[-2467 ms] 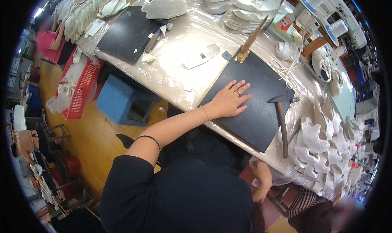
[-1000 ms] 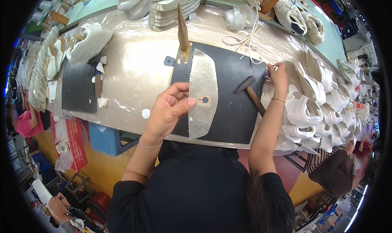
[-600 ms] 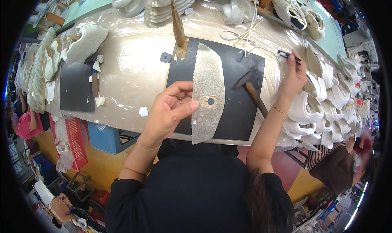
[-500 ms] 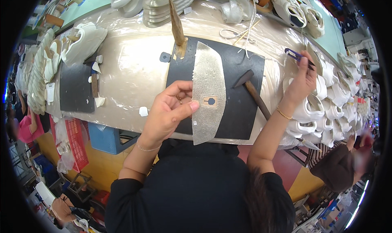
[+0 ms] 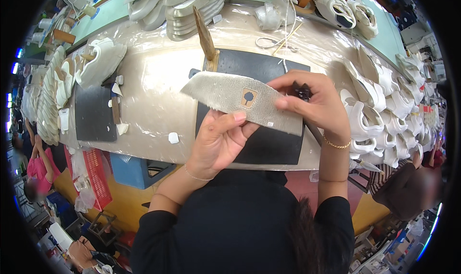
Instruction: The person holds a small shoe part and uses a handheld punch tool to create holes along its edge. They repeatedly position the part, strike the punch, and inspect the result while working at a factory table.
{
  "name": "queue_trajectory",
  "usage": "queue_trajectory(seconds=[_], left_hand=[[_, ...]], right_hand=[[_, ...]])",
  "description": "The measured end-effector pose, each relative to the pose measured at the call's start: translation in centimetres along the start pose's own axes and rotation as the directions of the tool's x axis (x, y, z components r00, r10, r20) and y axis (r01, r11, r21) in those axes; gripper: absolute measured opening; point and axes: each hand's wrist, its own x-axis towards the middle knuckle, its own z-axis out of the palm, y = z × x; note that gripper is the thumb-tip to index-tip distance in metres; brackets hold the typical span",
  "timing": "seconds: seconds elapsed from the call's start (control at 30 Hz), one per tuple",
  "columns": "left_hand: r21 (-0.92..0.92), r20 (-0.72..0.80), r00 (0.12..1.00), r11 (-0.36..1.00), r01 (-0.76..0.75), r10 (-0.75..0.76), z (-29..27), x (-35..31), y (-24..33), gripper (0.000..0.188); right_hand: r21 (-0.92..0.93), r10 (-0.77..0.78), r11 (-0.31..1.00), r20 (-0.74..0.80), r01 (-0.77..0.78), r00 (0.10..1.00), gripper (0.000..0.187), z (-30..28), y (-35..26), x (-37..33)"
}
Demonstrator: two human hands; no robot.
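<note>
A curved, pale metallic leather piece (image 5: 225,87) with a tan patch bearing a dark cut-out shape is held up over a black mat (image 5: 269,151). My left hand (image 5: 218,139) pinches its lower edge below the patch, thumb in front. At the piece's right end, my right hand (image 5: 321,99) is closed, thumb against its face and fingers at its top edge. Those fingers also keep a small dark tool (image 5: 301,90), mostly hidden; its kind cannot be told. Behind this hand, only part of the hammer's wooden handle (image 5: 314,134) shows.
A pointed wooden peg (image 5: 204,36) rises at the mat's far left corner. White shoes (image 5: 365,123) crowd the right side, and stacked pale pieces (image 5: 194,10) stand at the back. White cord (image 5: 269,42) lies beyond the mat. Another black mat (image 5: 96,113) lies left.
The leather piece has turned from upright to lying nearly crosswise. My right hand has come in from the far right with its tool and taken the piece's end. My left hand has shifted slightly right.
</note>
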Motion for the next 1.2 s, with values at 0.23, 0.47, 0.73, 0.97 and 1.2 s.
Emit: queue_trajectory(seconds=[0.23,0.47,0.73,0.97,1.2], left_hand=[[0.120,0.111,0.989,0.986,-0.112,0.099,1.1,0.7,1.6,0.038],[0.226,0.214,0.947,0.932,-0.285,0.238,3.1,2.2,2.9,0.039],[0.217,0.240,0.939,0.930,-0.297,0.244,3.9,2.3,3.4,0.036],[0.286,0.224,0.934,0.898,-0.335,0.277,4.0,2.3,3.3,0.041],[0.298,0.225,0.929,0.887,-0.353,0.294,4.0,2.4,3.2,0.042]], right_hand=[[-0.063,-0.150,0.986,0.099,0.157,0.984,0.015,-1.9,-3.3,3.3],[-0.154,-0.405,0.901,0.035,0.405,0.914,0.019,-3.1,-5.4,4.7],[-0.179,-0.429,0.890,-0.017,0.420,0.903,0.016,-3.3,-5.7,4.5],[-0.146,-0.425,0.897,-0.020,0.418,0.905,0.017,-3.2,-5.4,4.6],[-0.147,-0.429,0.895,-0.026,0.421,0.903,0.017,-3.2,-5.3,4.5]])
